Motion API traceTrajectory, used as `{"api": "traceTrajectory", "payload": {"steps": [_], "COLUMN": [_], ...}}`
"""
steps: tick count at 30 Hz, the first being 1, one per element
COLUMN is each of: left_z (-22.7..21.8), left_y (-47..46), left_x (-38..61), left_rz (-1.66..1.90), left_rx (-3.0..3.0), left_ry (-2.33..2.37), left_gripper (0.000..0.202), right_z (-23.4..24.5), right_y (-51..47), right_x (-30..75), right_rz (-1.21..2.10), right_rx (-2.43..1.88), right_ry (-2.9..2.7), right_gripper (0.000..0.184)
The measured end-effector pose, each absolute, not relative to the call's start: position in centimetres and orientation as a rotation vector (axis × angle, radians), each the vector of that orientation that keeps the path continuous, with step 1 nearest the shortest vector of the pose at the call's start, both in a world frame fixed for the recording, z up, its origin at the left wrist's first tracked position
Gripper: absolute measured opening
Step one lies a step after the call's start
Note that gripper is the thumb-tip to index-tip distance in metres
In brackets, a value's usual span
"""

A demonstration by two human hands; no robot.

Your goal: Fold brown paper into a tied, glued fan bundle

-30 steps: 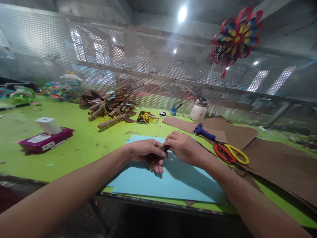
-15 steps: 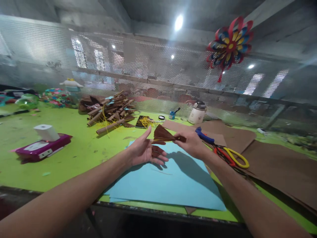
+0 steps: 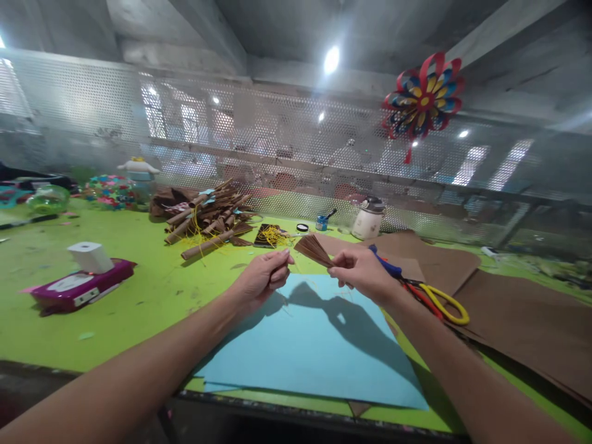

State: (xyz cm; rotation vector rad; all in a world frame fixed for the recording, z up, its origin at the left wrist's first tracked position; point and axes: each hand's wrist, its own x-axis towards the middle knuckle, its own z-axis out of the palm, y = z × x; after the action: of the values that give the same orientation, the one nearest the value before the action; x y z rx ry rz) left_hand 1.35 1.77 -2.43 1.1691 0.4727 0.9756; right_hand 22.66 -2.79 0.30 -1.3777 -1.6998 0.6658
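Brown pleated paper fan [image 3: 312, 248] was already folded and gathered at its narrow end, flaring at the other; what was left on it couldn't be told. Right hand [image 3: 363, 271] pinched that narrow end between thumb and fingers, holding the fan above light-blue paper sheets [image 3: 314, 364] on the green table [image 3: 139, 314]. Left hand [image 3: 263, 277] hung just beside the flared end, fingers curled and pressed together, any strand between them too small to make out.
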Motion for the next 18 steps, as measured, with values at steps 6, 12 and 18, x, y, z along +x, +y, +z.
{"api": "traceTrajectory", "payload": {"steps": [6, 12, 18], "left_z": [-2.07, -2.23, -2.50], "left_y": [2.10, 2.56, 2.51], "left_x": [1.04, 0.88, 1.26], "left_rz": [1.038, 1.076, 1.273], "left_rx": [1.177, 1.057, 1.019], "left_ry": [0.527, 0.631, 0.679], "left_gripper": [0.018, 0.017, 0.018], "right_z": [0.97, 0.78, 1.20], "right_y": [-2.91, -3.10, -3.26], "right_x": [23.34, 22.89, 23.38], "right_rz": [0.978, 1.169, 0.945], "right_rx": [-1.293, -1.254, -1.422], "right_ry": [-1.559, -1.510, -1.736], "right_gripper": [0.014, 0.019, 0.013]}}
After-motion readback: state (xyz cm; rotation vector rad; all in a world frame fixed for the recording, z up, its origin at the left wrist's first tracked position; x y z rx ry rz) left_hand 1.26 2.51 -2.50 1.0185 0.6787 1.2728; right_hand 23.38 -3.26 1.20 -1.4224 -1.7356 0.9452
